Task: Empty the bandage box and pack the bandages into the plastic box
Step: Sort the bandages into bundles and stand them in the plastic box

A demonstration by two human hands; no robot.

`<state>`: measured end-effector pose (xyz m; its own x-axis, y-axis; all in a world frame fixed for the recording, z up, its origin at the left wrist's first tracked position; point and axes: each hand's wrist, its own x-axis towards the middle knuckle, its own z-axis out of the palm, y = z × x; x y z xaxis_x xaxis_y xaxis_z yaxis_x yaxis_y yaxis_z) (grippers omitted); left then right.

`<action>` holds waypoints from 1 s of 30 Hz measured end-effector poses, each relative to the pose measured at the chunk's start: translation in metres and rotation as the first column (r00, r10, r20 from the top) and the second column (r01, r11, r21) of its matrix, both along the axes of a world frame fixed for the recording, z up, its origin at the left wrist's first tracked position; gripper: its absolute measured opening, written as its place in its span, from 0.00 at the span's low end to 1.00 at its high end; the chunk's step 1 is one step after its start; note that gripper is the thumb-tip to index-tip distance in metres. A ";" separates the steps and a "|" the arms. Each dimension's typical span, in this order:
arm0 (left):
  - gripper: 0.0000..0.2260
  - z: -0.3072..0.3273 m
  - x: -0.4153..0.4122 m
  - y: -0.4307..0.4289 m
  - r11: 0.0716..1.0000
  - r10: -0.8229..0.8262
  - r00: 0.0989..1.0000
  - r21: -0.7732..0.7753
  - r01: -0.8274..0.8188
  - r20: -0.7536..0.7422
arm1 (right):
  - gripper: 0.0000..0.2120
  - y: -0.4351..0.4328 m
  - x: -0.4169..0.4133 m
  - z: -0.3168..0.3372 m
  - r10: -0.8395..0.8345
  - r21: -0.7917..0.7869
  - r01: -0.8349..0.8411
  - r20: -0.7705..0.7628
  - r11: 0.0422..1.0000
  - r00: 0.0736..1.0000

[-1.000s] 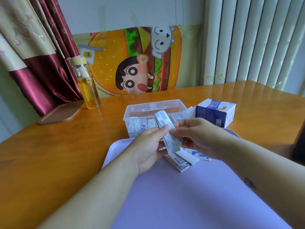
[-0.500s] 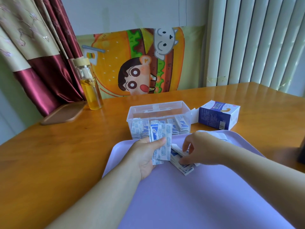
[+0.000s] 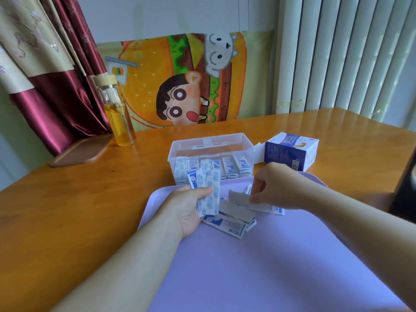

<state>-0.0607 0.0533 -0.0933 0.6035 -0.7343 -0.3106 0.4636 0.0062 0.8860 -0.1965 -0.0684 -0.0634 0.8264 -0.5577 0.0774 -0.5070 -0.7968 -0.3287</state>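
Observation:
My left hand (image 3: 186, 210) grips a small fan of wrapped bandages (image 3: 208, 192), held upright over the purple mat. My right hand (image 3: 273, 186) pinches one white bandage (image 3: 238, 197) and holds it just above a loose pile of bandages (image 3: 231, 222) on the mat. Behind the hands stands the clear plastic box (image 3: 211, 143), open, with several bandages standing in a row along its front wall. The blue and white bandage box (image 3: 290, 150) lies on its side to the right of it, its flap open toward the plastic box.
A purple mat (image 3: 270, 266) covers the near part of the orange wooden table (image 3: 67, 210). A glass bottle of yellow liquid (image 3: 117, 118) and a brown wooden tray (image 3: 81, 150) sit at the back left. A dark object (image 3: 405, 188) stands at the right edge.
My right hand went down to the pile and has lifted one bandage off it. My left hand has kept its fan of bandages in about the same place.

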 end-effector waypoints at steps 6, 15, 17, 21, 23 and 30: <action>0.10 0.007 0.011 0.005 0.997 0.070 0.998 -0.030 -0.070 -0.011 | 0.06 0.017 -0.001 -0.015 0.101 -0.117 -0.102 -0.011 0.988 0.995; 0.07 0.004 0.016 0.027 0.996 0.083 0.996 -0.023 -0.084 -0.024 | 0.11 0.029 -0.017 -0.007 0.181 -0.163 -0.191 -0.078 0.968 0.980; 0.08 0.002 0.015 0.027 0.996 0.085 0.996 -0.032 -0.086 -0.034 | 0.12 0.030 -0.022 -0.002 0.211 -0.107 -0.227 -0.146 0.968 0.967; 0.10 0.000 0.012 0.027 1.000 0.022 1.000 -0.013 -0.022 -0.022 | 0.16 0.030 -0.029 -0.001 0.250 0.016 -0.253 -0.216 0.967 0.944; 0.07 0.000 0.012 0.028 1.000 -0.019 0.999 -0.002 0.019 -0.036 | 0.13 0.028 -0.032 0.000 0.255 0.061 -0.248 -0.218 0.967 0.942; 0.09 -0.002 0.014 0.031 0.997 -0.072 0.995 -0.036 0.069 -0.070 | 0.05 0.023 -0.028 0.010 0.141 0.008 -0.141 -0.025 0.990 0.990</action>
<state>-0.0465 0.0839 -0.0958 0.5270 -0.7851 -0.3253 0.5259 0.0006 0.8505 -0.2245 -0.0457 -0.0534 0.8986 -0.4356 0.0519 -0.3979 -0.8591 -0.3219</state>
